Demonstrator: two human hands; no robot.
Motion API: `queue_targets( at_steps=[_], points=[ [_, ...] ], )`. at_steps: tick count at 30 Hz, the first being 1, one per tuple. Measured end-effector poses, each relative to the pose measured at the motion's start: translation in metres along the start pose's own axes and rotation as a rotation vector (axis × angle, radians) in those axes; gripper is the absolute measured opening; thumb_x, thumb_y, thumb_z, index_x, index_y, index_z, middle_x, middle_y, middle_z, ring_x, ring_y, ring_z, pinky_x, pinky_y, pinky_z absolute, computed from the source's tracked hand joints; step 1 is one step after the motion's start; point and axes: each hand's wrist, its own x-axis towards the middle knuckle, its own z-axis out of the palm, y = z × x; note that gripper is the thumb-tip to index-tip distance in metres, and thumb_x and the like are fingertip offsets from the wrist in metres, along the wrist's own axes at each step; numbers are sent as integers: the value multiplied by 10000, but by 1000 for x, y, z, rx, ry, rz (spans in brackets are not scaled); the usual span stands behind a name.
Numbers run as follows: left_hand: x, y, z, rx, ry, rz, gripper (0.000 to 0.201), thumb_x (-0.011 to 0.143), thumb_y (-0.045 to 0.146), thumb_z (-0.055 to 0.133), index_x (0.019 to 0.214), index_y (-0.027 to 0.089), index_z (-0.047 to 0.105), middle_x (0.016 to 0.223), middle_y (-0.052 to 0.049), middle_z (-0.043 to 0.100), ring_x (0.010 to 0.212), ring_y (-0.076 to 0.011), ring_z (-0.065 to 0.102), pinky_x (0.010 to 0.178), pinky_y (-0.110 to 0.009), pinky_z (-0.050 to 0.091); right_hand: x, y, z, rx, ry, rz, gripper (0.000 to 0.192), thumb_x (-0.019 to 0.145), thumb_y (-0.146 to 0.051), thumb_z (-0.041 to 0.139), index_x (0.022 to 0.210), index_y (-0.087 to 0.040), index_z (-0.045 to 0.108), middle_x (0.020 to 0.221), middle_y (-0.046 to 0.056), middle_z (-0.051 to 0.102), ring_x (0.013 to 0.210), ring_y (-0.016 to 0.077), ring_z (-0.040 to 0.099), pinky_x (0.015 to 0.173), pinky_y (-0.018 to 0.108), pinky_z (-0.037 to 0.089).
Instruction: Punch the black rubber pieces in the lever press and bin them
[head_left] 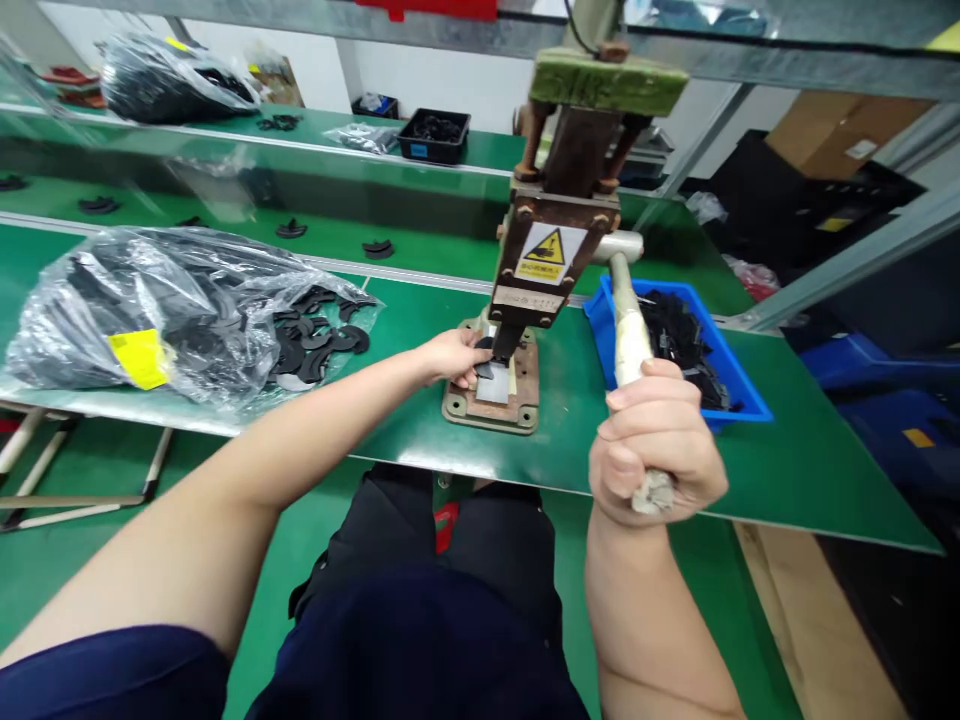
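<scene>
Right hand (pixel 656 440): my fingers wrap the press lever (pixel 628 325), nearest the camera. Left hand (pixel 454 357): my fingers pinch a black part (pixel 487 368) on the press base (pixel 491 400), which stands on the green counter (pixel 570 440).

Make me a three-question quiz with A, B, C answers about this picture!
1. Where is the blue bin?
A. right of the press
B. on the floor
C. inside the plastic bag

2. What colour is the table top?
A. red
B. green
C. white

3. What is the right hand doing?
A. lying flat
B. pointing
C. gripping the press lever

Answers:
1 A, it sits just right of the press.
2 B, the surface is green.
3 C, its fingers wrap the lever, while the left hand holds a black part under the press.
</scene>
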Motion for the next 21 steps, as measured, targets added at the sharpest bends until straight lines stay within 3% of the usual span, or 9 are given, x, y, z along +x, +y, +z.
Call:
queue_targets(
  at_steps=[2,5,7,9,11,12,15,17,21],
  points=[
    [-10,-6,7,-44,37,104,226,971,308,771,1007,195,579,610,30,647,460,-105,610,480,-190,482,0,3,-1,-6,9,-7,364,901,-353,746,650,-218,520,667,-74,643,777,131,693,1008,513,559],
    [-25,-23,2,-81,-37,293,236,967,331,755,1066,188,596,738,6,688,576,-113,661,542,-203,510,-2,10,0,8,51,-31,399,863,-381,781,612,-223,514,625,-73,644,735,143,694,972,523,568],
    [-34,-38,-23,34,-23,405,205,983,345,707,1096,185,649,841,-27,722,710,-136,704,655,-242,561,-3,14,0,19,78,-31,430,841,-416,797,579,-231,511,582,-74,632,689,150,687,932,526,577],
    [-43,-55,-66,293,156,479,186,973,336,679,1088,192,709,977,-63,755,887,-177,725,836,-300,587,-3,15,2,16,103,-17,459,823,-450,807,549,-238,505,557,-77,624,654,154,680,906,530,584],
    [-50,-72,-119,631,375,441,227,944,320,676,1129,199,729,1124,-97,763,1043,-241,711,1004,-385,555,-3,14,3,7,119,-2,477,820,-466,806,540,-238,495,548,-77,617,641,155,676,903,533,589],
    [-52,-80,-144,789,427,402,278,921,316,689,1168,197,731,1193,-115,756,1135,-280,686,1077,-426,517,-3,14,4,2,123,1,479,824,-466,804,543,-237,490,548,-74,614,640,157,676,905,534,590],
    [-53,-100,-203,1105,423,243,465,843,380,749,1258,172,728,1308,-167,727,1300,-379,603,1150,-488,447,-2,12,5,-3,106,-16,462,842,-445,793,570,-233,486,553,-68,614,644,162,672,901,538,590],
    [-50,-110,-220,1211,375,164,577,838,439,743,1345,167,701,1391,-178,700,1342,-403,574,1146,-486,439,-3,13,5,-3,109,-25,455,846,-439,786,576,-233,484,556,-70,616,645,161,671,900,537,589],
    [-41,-120,-224,1276,353,159,553,934,453,616,1415,191,688,1439,-161,681,1328,-359,597,1134,-434,436,-3,14,4,7,106,-20,446,837,-443,787,570,-238,493,568,-79,617,660,150,676,921,508,586]
  ],
)
